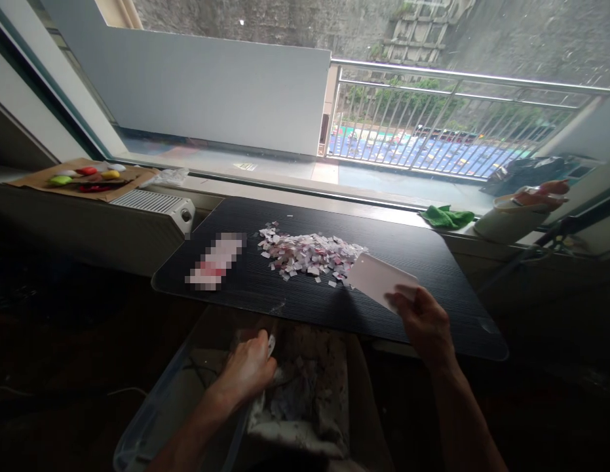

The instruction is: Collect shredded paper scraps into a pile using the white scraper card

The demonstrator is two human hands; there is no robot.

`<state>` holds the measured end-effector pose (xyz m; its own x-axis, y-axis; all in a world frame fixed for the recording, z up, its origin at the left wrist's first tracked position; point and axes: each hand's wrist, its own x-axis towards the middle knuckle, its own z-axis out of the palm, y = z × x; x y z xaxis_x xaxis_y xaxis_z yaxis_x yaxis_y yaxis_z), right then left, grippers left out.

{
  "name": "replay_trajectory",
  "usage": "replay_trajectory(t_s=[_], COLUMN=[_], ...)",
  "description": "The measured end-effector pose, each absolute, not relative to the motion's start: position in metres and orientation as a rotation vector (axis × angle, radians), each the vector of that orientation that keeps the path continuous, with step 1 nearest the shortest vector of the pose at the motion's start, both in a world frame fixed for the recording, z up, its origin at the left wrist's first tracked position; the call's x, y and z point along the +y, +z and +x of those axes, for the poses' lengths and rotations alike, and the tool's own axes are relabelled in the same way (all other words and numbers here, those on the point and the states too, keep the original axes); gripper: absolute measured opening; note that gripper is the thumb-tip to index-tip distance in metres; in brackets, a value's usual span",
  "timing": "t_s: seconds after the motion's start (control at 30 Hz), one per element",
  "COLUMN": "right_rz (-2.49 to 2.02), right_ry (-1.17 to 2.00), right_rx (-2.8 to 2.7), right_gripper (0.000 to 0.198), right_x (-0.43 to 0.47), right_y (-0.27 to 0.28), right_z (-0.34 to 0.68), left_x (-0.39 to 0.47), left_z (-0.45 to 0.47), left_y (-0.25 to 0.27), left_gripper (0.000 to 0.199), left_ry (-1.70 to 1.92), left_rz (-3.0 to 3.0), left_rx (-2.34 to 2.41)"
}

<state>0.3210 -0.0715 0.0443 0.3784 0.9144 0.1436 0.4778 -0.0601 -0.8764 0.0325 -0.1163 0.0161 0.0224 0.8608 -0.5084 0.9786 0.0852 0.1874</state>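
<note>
The right hand grips a flat, pale card, with the thumb on one side and the fingers on the other. The card is at the right end of a big, messy pile of little paper bits, but I can't tell if it touches them. The pile sits in the middle of the black table. A blurred pink and red patch is left of the pile. The left hand is below the table's near edge, by a clear plastic tub. Its fingers are curled, but I can't tell if they hold the small white thing there.
</note>
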Motion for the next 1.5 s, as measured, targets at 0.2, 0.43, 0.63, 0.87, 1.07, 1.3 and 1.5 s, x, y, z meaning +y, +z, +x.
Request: replay_trajectory(t_s=[0.2, 0.43, 0.63, 0.87, 1.07, 1.3, 1.5], right_rz=[-1.615, -1.625, -1.677, -1.66, -1.66, -1.578, -1.525], right_ry=[0.642, 0.673, 0.561, 0.671, 0.657, 0.771, 0.821], right_rx=[-1.209, -1.214, -1.15, -1.154, -1.116, -1.131, -1.125], right_gripper=[0.033, 0.033, 0.036, 0.033, 0.035, 0.037, 0.036], right_x=[-0.076, -0.074, -0.076, -0.084, -0.084, -0.086, -0.074], right_y=[0.047, 0.044, 0.045, 0.044, 0.041, 0.038, 0.033], right_z=[0.32, 0.319, 0.328, 0.333, 0.336, 0.327, 0.321], left_x=[-0.116, -0.116, -0.116, -0.116, -0.116, -0.115, -0.117], left_z=[0.035, 0.036, 0.036, 0.036, 0.035, 0.034, 0.032], left_y=[0.023, 0.024, 0.024, 0.026, 0.021, 0.018, 0.019], left_gripper=[0.014, 0.014, 0.015, 0.015, 0.016, 0.014, 0.014], left_ry=[-0.328, -0.352, -0.343, -0.351, -0.334, -0.325, -0.307], left_rz=[1.801, 1.812, 1.797, 1.792, 1.817, 1.831, 1.808], left_rx=[1.848, 1.856, 1.862, 1.854, 1.853, 1.844, 1.852])
